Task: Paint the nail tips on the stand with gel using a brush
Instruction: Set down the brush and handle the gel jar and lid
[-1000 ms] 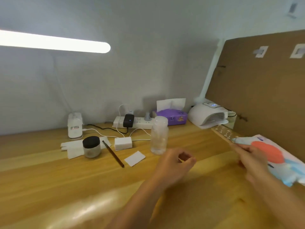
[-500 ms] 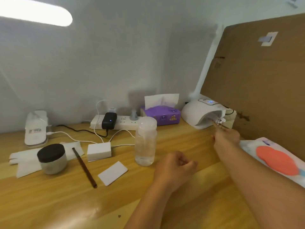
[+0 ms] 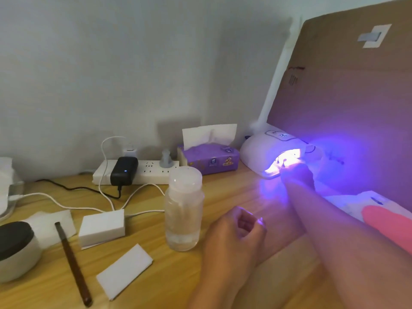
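The right hand (image 3: 297, 175) reaches to the mouth of the white nail lamp (image 3: 269, 150) at the far right of the wooden surface (image 3: 156, 259). The lamp glows bright purple. The glow washes out the fingers there, so I cannot tell if they are apart or clamped on something. A few small dark dots show in the lit opening, but the stand and the nail tips are too blurred by the light to make out.

The left hand (image 3: 234, 237) hovers over the surface near the middle. Its fingers (image 3: 249, 221) are loosely curled and hold nothing.

The brush (image 3: 72, 263) lies flat on the surface at the left, well apart from both hands. Just left of the brush sits a round jar with a black lid (image 3: 15, 248). A white pad (image 3: 52, 224) lies under the top end of the brush. A white block (image 3: 101, 227) sits just right of the brush, and a flat white piece (image 3: 124, 269) lies nearer the front.

A clear bottle with a cloudy cap (image 3: 184, 210) stands upright just left of the left hand. Behind it, by the wall, lies a white power strip (image 3: 153, 172) with a black charger (image 3: 123, 170) plugged in. White cables (image 3: 66, 204) run across the surface from there. A purple tissue box (image 3: 208, 159) sits between the power strip and the lamp.

A big brown cardboard sheet (image 3: 347, 103) stands behind the lamp on the right. A white cloth with a pink shape (image 3: 379, 219) lies under the right arm.
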The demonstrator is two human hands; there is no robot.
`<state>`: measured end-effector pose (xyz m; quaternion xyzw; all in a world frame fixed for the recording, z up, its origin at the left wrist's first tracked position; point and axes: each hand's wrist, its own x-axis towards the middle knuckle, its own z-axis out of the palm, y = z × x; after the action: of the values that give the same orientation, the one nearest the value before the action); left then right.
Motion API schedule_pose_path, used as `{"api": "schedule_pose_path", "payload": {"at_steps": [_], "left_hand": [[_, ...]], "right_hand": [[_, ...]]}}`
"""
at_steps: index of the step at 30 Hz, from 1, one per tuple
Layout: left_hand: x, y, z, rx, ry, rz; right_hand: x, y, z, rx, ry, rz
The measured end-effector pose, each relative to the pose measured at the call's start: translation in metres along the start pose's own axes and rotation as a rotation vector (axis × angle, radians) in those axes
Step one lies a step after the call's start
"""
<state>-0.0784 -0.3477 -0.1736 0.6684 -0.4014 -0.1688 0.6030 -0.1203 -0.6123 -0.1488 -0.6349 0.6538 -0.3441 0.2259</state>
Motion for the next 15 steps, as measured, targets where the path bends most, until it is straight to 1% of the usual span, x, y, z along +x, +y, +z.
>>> {"api": "schedule_pose_path", "payload": {"at_steps": [2, 4, 7, 9, 10, 11, 12, 13, 14, 15], "left_hand": [[0.000, 0.001, -0.001, 0.004, 0.008, 0.001], [-0.001, 0.002, -0.001, 0.023, 0.009, 0.002], [-0.002, 0.004, -0.002, 0.030, 0.009, 0.006], [-0.003, 0.004, -0.002, 0.040, 0.004, 0.009], [-0.003, 0.004, -0.002, 0.050, 0.002, 0.011], [-0.004, 0.003, -0.002, 0.061, 0.001, 0.013], [-0.004, 0.003, -0.002, 0.070, 0.003, 0.015], [-0.003, 0.003, -0.002, 0.077, 0.005, 0.017], [-0.003, 0.003, -0.002, 0.083, 0.006, 0.018], [-0.003, 0.003, -0.002, 0.087, 0.003, 0.018]], "right_hand": [[0.000, 0.002, 0.004, -0.021, 0.020, -0.019], [0.001, 0.006, 0.006, -0.008, -0.009, -0.068], [0.003, 0.011, 0.007, 0.052, -0.054, -0.107], [0.001, 0.011, 0.007, 0.139, -0.029, -0.107], [0.000, 0.010, 0.008, 0.223, 0.031, -0.093], [-0.003, 0.007, 0.007, 0.323, 0.137, -0.076], [-0.005, 0.003, 0.004, 0.409, 0.281, -0.078], [-0.008, -0.002, 0.000, 0.449, 0.413, -0.133], [-0.008, -0.006, -0.002, 0.424, 0.494, -0.243], [-0.007, -0.009, -0.004, 0.353, 0.509, -0.380]]}}
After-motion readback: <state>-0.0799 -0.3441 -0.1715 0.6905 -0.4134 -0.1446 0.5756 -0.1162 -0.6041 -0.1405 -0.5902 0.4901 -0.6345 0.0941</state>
